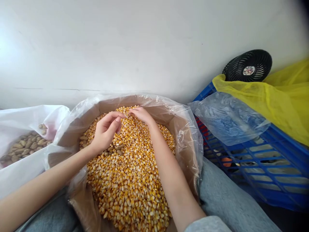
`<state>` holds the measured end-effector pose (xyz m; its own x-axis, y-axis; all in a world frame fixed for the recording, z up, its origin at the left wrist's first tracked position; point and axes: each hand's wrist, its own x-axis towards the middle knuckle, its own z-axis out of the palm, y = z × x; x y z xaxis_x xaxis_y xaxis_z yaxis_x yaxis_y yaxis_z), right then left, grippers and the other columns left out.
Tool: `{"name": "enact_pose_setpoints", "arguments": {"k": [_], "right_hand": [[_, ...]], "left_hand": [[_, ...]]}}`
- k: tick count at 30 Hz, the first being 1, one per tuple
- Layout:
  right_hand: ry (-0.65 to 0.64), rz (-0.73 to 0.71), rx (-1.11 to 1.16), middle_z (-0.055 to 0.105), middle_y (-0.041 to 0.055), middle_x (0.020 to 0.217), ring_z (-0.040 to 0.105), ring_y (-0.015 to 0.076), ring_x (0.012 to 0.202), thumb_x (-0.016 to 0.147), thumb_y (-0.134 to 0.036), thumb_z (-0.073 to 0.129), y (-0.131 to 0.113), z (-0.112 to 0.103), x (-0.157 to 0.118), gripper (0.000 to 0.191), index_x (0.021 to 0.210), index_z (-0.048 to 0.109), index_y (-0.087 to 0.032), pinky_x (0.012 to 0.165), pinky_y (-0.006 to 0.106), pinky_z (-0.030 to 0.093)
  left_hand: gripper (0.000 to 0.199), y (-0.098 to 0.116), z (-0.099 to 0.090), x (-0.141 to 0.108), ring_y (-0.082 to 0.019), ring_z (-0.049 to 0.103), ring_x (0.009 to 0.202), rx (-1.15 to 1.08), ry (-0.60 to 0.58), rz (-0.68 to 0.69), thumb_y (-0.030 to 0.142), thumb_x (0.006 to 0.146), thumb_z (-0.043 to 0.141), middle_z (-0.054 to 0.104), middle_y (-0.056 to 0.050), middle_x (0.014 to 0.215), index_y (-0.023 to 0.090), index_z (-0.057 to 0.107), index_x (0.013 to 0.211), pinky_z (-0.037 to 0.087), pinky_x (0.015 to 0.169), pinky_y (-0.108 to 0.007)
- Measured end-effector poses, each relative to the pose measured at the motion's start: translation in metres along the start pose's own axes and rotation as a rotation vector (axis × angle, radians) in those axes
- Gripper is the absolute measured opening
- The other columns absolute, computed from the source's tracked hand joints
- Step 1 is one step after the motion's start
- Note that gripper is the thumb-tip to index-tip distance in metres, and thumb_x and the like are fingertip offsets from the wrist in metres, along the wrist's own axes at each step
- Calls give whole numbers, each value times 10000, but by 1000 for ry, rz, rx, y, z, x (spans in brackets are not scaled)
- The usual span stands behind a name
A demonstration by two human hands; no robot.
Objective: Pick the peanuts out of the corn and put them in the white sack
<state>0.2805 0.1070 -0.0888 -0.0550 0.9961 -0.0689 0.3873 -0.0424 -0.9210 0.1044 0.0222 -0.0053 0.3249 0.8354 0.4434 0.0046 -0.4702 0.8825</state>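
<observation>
You: both hands in the cardboard box point(72, 199) of dried corn kernels point(127, 180), box lined w/ a clear plastic bag point(185, 129). Kernels fill it nearly to the rim, yellow-orange, loose.

L hand point(105, 132): half-curled, palm down, just above the kernels near the box's far side. Its fingers point(116, 118) bend toward R hand, tips nearly touching it. Can't tell if anything's held. R hand point(141, 115): near far wall of box, its fingers point(131, 111) bunched and down at the kernels, touching them. Can't tell if it has a kernel, too small to see. A few brown peanut pods point(118, 149) lie on the corn just below L wrist, not held.

Box sits btwn your legs, grey trousers point(227, 193) on R side, grey sleeve point(207, 224) at R forearm. Left of box: white bag point(31, 129) w/ peanuts in shell point(26, 146), touching box. Right of box: blue plastic crate point(272, 167), slatted, tilted, w/ crumpled clear bag point(228, 117) and yellow plastic bag point(285, 96) on top. Orange object point(227, 161) under crate slats, unclear what. Black fan point(247, 66) beyond crate. White wall point(120, 45) runs behind box, scuffed, one thin horizontal line.
</observation>
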Motion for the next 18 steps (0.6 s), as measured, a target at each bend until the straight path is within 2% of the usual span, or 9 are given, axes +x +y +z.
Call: {"name": "enact_pose_setpoints", "arguments": {"k": [2, 3, 5, 7, 12, 18], "right_hand": [[157, 183, -101, 661, 14, 790, 572, 190, 800, 673, -338, 526, 34, -29, -8, 218, 679, 667, -172, 771, 285, 385], [212, 205, -111, 658, 32, 842, 562, 210, 851, 686, -321, 508, 50, -36, -14, 222, 700, 668, -168, 795, 302, 374], [295, 229, -111, 635, 48, 955, 528, 221, 950, 726, -318, 451, 77, -39, -25, 265, 798, 664, -177, 844, 320, 344], [350, 240, -90, 608, 59, 1025, 501, 217, 1007, 755, -344, 406, 94, -32, -30, 318, 885, 646, -180, 875, 326, 320], [363, 255, 0, 601, 56, 1041, 518, 183, 991, 766, -379, 386, 106, -21, -23, 355, 920, 624, -165, 875, 299, 331], [368, 234, 83, 611, 47, 1000, 532, 169, 941, 770, -399, 371, 98, -18, -17, 357, 885, 609, -160, 850, 280, 350]], "left_hand": [[162, -2, -1, 1, -64, 407, 433, 3, 3, -22, 253, 800, 434, 426, 47, 479, 165, 560, 854, 354, 459, -194], [162, -2, -1, 1, -63, 404, 432, 2, 3, -28, 252, 800, 434, 422, 48, 476, 165, 560, 855, 353, 459, -193], [164, -3, -1, 1, -64, 401, 433, 0, -6, -42, 255, 798, 436, 419, 48, 475, 164, 560, 856, 350, 456, -193], [168, -4, -2, 1, -65, 400, 434, -6, -22, -63, 262, 796, 436, 418, 47, 478, 162, 559, 852, 343, 448, -190], [173, -7, -1, 1, -63, 400, 443, -23, -78, -97, 266, 795, 436, 418, 48, 493, 162, 558, 863, 338, 451, -187], [184, -7, -1, 1, -56, 395, 446, -21, -106, -115, 268, 799, 433, 416, 49, 496, 162, 564, 874, 329, 450, -181]]}}
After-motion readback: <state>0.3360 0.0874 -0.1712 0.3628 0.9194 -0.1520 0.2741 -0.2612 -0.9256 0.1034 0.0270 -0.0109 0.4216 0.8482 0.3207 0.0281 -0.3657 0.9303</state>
